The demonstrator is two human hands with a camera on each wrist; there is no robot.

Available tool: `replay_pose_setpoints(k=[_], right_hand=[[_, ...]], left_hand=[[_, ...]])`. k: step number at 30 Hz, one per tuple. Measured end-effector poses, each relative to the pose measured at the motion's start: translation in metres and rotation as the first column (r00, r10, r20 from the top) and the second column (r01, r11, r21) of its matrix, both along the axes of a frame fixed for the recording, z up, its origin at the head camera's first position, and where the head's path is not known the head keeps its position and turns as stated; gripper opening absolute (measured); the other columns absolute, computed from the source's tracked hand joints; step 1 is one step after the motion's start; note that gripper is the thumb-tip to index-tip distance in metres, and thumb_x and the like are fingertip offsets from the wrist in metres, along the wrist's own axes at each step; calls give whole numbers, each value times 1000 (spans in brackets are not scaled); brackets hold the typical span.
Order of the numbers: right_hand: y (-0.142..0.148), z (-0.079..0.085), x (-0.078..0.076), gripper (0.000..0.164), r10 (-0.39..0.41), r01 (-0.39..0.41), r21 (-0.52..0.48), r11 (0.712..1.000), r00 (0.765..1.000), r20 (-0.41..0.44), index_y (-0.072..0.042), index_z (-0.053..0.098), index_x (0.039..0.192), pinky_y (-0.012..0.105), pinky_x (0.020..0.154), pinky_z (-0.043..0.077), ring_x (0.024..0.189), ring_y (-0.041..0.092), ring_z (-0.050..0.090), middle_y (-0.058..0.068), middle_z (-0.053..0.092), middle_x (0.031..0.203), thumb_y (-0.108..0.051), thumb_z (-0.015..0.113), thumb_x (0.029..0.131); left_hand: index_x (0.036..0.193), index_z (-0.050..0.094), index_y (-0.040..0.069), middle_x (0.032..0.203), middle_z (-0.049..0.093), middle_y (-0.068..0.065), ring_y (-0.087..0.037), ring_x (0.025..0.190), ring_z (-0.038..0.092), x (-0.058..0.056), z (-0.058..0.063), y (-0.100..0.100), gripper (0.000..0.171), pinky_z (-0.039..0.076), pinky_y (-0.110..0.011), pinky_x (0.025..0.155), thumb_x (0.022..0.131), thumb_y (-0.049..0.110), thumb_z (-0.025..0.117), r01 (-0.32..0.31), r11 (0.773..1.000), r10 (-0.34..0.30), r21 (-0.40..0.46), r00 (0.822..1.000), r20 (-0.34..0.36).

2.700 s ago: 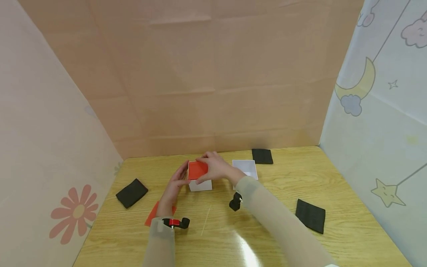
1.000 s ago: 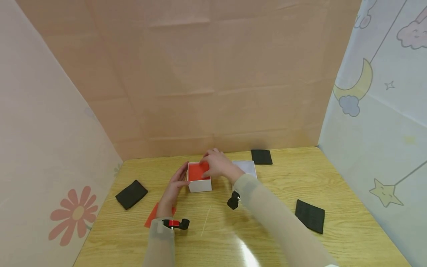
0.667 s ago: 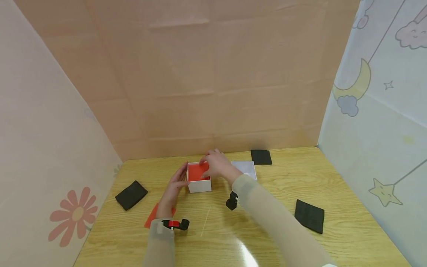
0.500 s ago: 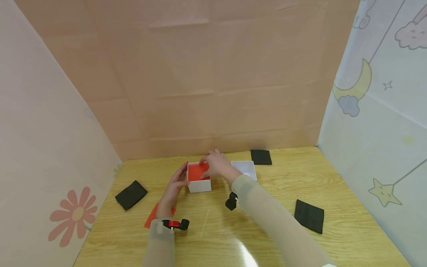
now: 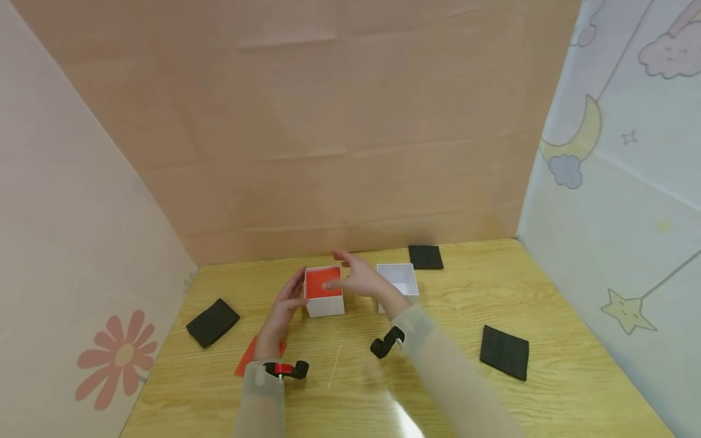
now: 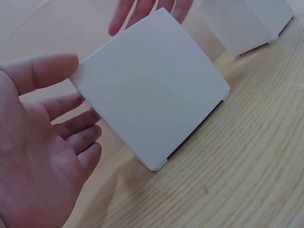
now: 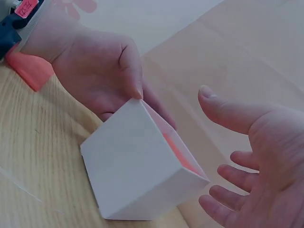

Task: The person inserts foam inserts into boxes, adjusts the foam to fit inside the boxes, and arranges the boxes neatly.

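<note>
A white open-topped box (image 5: 325, 308) stands on the table in front of me. A piece of red cloth (image 5: 315, 283) lies inside it, just below the rim. My left hand (image 5: 281, 313) holds the box at its left side, thumb at the near corner and fingers along the side wall, as the left wrist view also shows. Above the box's right edge is my right hand (image 5: 364, 281), fingers spread and holding nothing. In the right wrist view, that hand (image 7: 270, 142) is apart from the box, its palm facing it.
A second white box (image 5: 392, 275), open at the top, stands to the right. Black cloths lie at the left (image 5: 212, 322), at the back (image 5: 425, 257) and at the right (image 5: 505, 353). Another red cloth (image 5: 246, 359) lies partly under my left wrist.
The red cloth has gone down from the box's top into it. My right hand has let go of the cloth, spread its fingers and drawn slightly right. The left hand stays at the box.
</note>
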State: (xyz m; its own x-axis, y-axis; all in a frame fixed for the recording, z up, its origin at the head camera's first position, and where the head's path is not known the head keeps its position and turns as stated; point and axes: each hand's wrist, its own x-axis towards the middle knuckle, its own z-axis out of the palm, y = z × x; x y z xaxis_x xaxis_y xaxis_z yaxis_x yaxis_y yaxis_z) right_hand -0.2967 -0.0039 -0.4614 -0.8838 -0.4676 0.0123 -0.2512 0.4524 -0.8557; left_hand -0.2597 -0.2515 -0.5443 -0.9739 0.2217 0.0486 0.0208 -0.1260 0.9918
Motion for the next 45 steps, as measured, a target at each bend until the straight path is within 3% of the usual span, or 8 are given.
replay_pose_setpoints(k=[9,14,19,22,28,38,42,45], right_hand=[[-5,-24,16,91,-72,92,-200,976,992,105,-8,38,166,52,118,44,153,37,41,9,42,168,-28,86,91],[-9,-31,22,96,-105,132,-233,963,987,125,-9,33,168,58,117,43,150,47,42,15,36,171,-26,87,91],[-13,-41,25,98,-119,157,-265,952,981,155,-7,28,169,57,118,42,151,46,40,16,32,173,-23,86,92],[-14,-50,25,93,-100,151,-316,937,980,170,-3,26,169,56,118,41,154,45,36,18,30,173,-19,82,96],[-12,-61,25,83,-47,124,-403,907,980,195,-6,23,171,56,120,39,158,43,28,14,25,175,-15,72,103],[-7,-66,20,85,-1,86,-430,899,981,196,-11,24,172,55,124,32,160,36,26,6,26,176,-18,72,103],[-8,-67,19,82,4,83,-424,902,980,201,-16,25,172,55,123,34,159,36,27,4,26,176,-20,71,103],[-9,-68,18,82,2,86,-421,903,979,203,-19,26,172,55,122,36,159,37,28,4,26,176,-21,71,103]], left_hand=[[170,28,9,178,19,-10,-28,164,12,3,2,-2,78,12,-49,131,99,-7,56,1,1000,-1,25,1000,8],[170,28,10,178,20,-10,-28,164,12,4,2,-3,79,12,-49,131,99,-7,55,-8,1000,8,14,1000,11],[171,30,14,177,21,-6,-25,164,14,7,4,-4,78,14,-49,131,99,-5,56,-26,1000,26,-2,999,22],[171,29,15,177,22,-5,-25,164,14,7,5,-5,78,14,-49,131,100,-5,56,-25,1000,25,2,999,22],[171,27,12,178,20,-7,-27,164,13,7,6,-5,77,13,-50,131,101,-4,56,-25,1000,25,-5,999,26],[171,29,13,177,21,-6,-29,164,13,8,10,-3,78,15,-53,130,100,-4,56,-47,998,49,-35,998,51],[171,25,9,178,18,-12,-33,164,11,8,16,-6,76,12,-57,130,102,-3,53,-24,997,26,-74,999,28],[171,20,4,177,17,-18,-36,164,10,8,21,-13,73,12,-60,129,106,1,52,-21,987,20,-160,1000,-7]])
